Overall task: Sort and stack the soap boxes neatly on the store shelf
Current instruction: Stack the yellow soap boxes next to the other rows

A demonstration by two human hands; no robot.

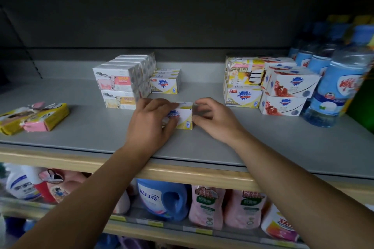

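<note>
Grey shelf [85, 125]: left hand [150, 125] and right hand [214, 121], each grip curled around 1 yellow Safeguard box [185, 116].

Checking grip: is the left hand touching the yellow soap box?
Touching. The head view shows the left hand lying over the yellow soap box, fingers wrapped on it.

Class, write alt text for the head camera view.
Two hands, left hand and right hand, hold a yellow Safeguard soap box on a grey store shelf, between stacked soap boxes and more stacks.
</note>
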